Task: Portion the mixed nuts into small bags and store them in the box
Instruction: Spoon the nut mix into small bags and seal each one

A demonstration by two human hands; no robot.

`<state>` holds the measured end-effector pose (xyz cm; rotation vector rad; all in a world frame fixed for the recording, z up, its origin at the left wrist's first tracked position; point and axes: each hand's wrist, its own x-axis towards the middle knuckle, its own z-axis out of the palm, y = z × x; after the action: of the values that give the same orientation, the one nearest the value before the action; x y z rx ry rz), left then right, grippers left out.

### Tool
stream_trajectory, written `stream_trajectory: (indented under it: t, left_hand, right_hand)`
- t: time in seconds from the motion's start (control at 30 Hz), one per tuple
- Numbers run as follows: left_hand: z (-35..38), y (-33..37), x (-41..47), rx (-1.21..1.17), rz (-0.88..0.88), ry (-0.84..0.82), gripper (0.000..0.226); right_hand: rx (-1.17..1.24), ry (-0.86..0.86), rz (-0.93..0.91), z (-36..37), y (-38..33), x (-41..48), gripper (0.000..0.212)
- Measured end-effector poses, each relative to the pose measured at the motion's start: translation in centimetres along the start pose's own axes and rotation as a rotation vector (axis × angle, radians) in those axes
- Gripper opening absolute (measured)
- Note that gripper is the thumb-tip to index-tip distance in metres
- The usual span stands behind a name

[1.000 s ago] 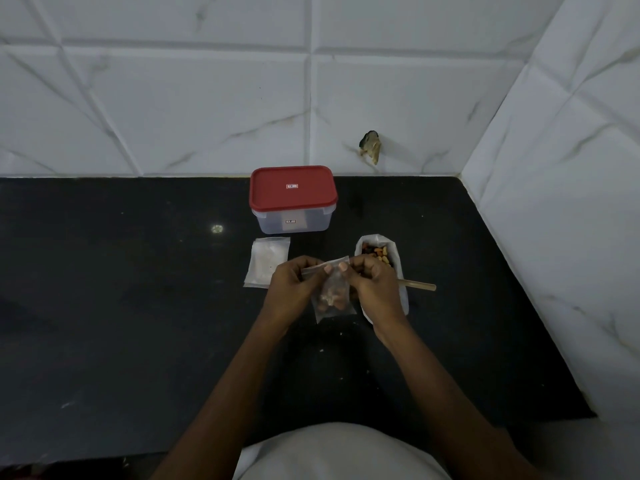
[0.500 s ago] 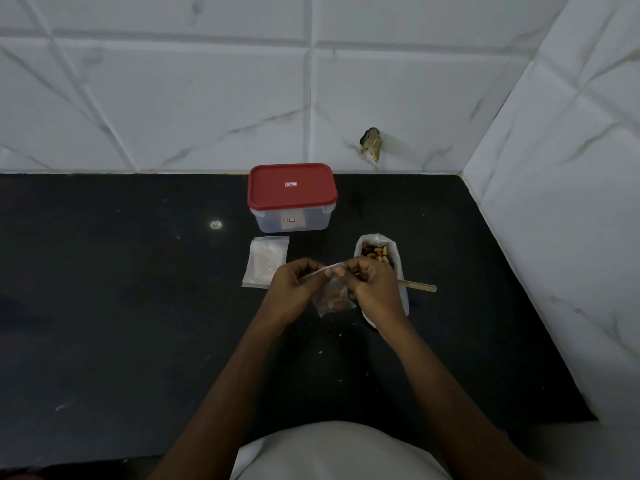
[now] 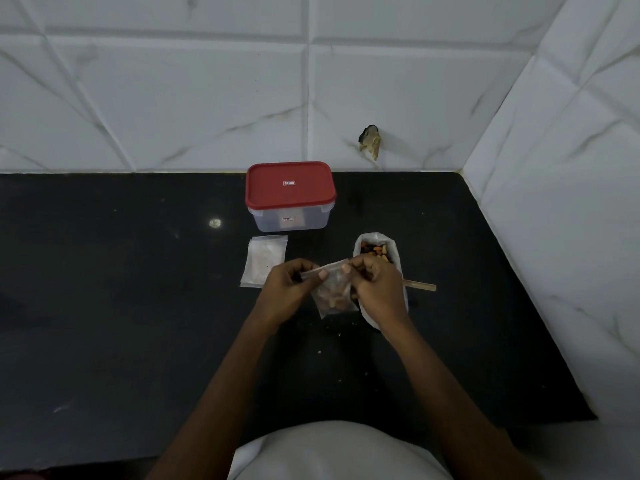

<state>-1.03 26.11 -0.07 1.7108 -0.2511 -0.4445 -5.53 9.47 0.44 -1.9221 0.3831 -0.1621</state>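
A small clear bag (image 3: 334,292) with nuts in its lower half hangs between both hands above the black counter. My left hand (image 3: 289,294) pinches the left end of the bag's top strip. My right hand (image 3: 377,289) pinches the right end, thumb on the strip. Behind my right hand stands the big white bag of mixed nuts (image 3: 375,249), open at the top. A wooden spoon handle (image 3: 420,285) sticks out to its right. The clear box with the red lid (image 3: 290,195) stands shut at the back. A stack of empty small bags (image 3: 264,259) lies left of my hands.
White tiled walls close off the back and the right side of the black counter (image 3: 121,289). A broken spot in the tile (image 3: 370,142) shows behind the box. Crumbs lie on the counter under the held bag.
Both hands still pinch the bag's top strip. The thumbs have shifted slightly along it, and the bag hangs almost where it was.
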Motion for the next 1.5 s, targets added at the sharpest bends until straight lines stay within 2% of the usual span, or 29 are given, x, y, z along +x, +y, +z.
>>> stream_trajectory:
  t: [0.23,0.3,0.43,0.6,0.83,1.0,1.2,1.33,1.37,1.5]
  left_hand:
    - [0.2,0.9,-0.2,0.006,-0.008,0.134,0.005]
    - [0.2,1.1,-0.4,-0.043,-0.012,0.112,0.005]
    - [0.0,1.2,-0.7,-0.124,-0.076,0.055,0.012]
    - [-0.4,0.8,-1.0,-0.176,-0.187,0.088,0.006]
    - [-0.6,0.9,-1.5,-0.262,-0.201,0.136,0.009]
    - [-1.4,0.7,-1.4,-0.246,-0.178,0.069,0.003]
    - [-1.5,0.6,-1.5,-0.188,-0.176,0.106,0.008]
    - [-1.1,1.0,-1.4,-0.133,-0.124,0.137,0.009]
    - [-0.9,1.1,-1.3,-0.103,-0.095,0.145,0.009]
    - [-0.2,1.2,-1.2,0.013,-0.029,0.117,0.012]
  right_hand:
    - [0.163,-0.121,-0.008,-0.2,-0.6,-0.3,0.009]
    - [0.112,-0.126,-0.049,-0.3,-0.8,-0.3,0.007]
    - [0.016,-0.075,-0.063,-0.2,-0.8,-0.2,0.019]
    - [0.02,-0.088,-0.035,-0.1,-0.8,-0.3,0.019]
    - [0.06,-0.088,-0.018,0.1,-0.8,-0.4,0.016]
    - [0.13,-0.118,0.05,0.0,-0.6,-0.4,0.018]
    - [0.225,-0.126,0.113,-0.1,-0.7,-0.4,0.018]
    - [0.246,-0.197,0.14,-0.6,-0.2,-0.2,0.011]
    - [0.249,-0.213,0.14,-0.7,-0.1,-0.1,0.007]
    - [0.101,-0.227,0.017,-0.2,-0.2,0.2,0.012]
